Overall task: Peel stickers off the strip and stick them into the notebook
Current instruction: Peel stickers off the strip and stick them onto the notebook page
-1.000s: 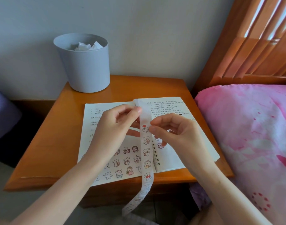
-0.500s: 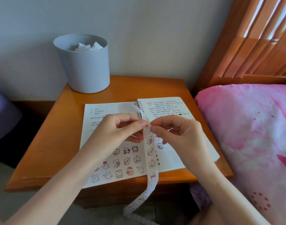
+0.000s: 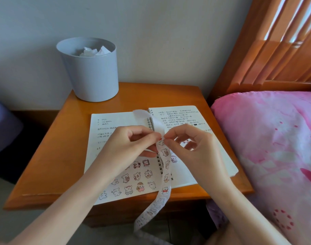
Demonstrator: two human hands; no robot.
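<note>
An open spiral notebook [image 3: 200,156] lies on the wooden bedside table, with several small animal stickers [image 3: 138,175] stuck on the lower left page. A long white sticker strip [image 3: 164,167] runs from above the binding, between my hands, down over the table's front edge. My left hand [image 3: 131,145] pinches the strip from the left. My right hand [image 3: 188,147] meets it from the right, thumb and forefinger pinching at the edge of the top sticker [image 3: 161,142] on the strip. The strip's upper end is bare of stickers.
A grey bin [image 3: 91,73] with crumpled white paper stands at the table's [image 3: 48,167] back left. A pink pillow [image 3: 274,147] and a wooden headboard [image 3: 278,43] are at the right. The wall is close behind.
My hands have drawn together and slightly lower on the strip. The strip's bare upper end has bent back to the left. My right fingertips now meet the top sticker.
</note>
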